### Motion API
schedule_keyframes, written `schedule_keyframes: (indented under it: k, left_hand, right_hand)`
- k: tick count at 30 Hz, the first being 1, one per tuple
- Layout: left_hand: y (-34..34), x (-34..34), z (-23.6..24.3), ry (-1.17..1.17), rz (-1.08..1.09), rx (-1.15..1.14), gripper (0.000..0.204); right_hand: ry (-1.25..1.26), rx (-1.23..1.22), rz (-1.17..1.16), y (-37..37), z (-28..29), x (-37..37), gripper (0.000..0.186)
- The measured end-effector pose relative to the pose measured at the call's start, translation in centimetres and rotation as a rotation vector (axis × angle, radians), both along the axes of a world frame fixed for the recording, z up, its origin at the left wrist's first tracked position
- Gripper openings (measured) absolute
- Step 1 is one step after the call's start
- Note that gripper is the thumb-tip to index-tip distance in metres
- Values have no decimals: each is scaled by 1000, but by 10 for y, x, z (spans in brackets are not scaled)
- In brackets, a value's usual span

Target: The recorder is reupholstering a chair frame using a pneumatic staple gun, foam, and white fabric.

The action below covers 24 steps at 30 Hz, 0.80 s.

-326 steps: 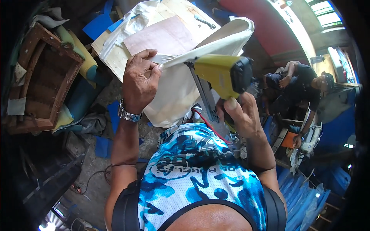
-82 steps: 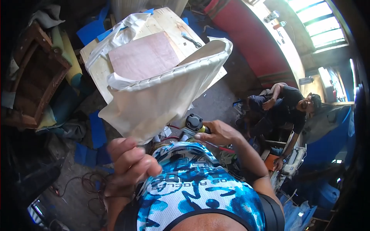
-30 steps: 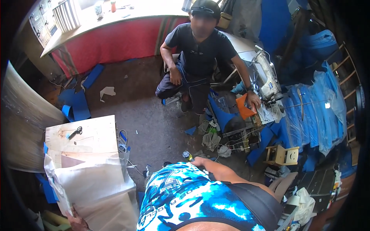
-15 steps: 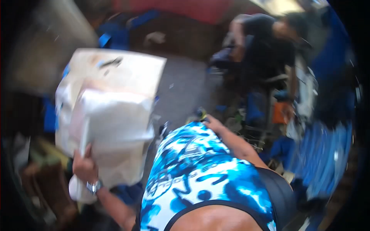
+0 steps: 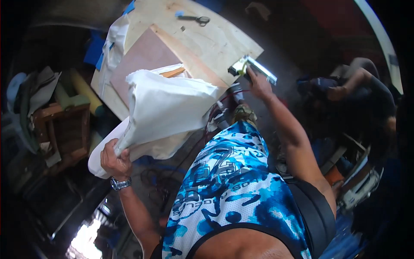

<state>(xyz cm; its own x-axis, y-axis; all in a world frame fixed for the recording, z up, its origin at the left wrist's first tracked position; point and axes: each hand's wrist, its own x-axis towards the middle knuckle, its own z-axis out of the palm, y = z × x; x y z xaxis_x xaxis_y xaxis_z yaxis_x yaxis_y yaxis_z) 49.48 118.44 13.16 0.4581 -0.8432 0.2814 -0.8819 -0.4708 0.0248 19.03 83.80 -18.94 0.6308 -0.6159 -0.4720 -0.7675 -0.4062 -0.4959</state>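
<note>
With the plywood worktop [image 5: 228,43] as reference, the cloth-covered piece [image 5: 168,103] is shown slanting over its near edge, the white fabric creased and a strip of bare wood [image 5: 173,73] exposed at the far rim. The piece's lower-left edge, nearer the wearer than the worktop, is clasped between the fingers and thumb of the left hand [image 5: 115,159]. At the worktop's right-hand edge, the staple gun [image 5: 262,72] is touched by the right hand [image 5: 258,84]; whether the fingers are wrapped around the handle, or the tool is supported by the wood, cannot be told. The pinkish board [image 5: 146,64] is seen flat on the worktop, partly covered by the piece; the scissors [image 5: 200,20] are seen towards its far side. For good handling, the piece is best supported along its rigid edge rather than by loose cloth, the fabric smoothed before any fastening, and the tool's nose directed away from the supporting hand, its trigger untouched during turning.
</note>
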Motion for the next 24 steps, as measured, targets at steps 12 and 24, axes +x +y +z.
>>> schedule_keyframes:
  k: [12,24]
  left_hand:
    - [35,-44,35,212,219,338,68]
    - [76,-8,17,85,5,149,71]
  right_hand:
    - [-75,-311,297,-87,-29,101,64]
    - [0,8,298,25,-23,-5,28]
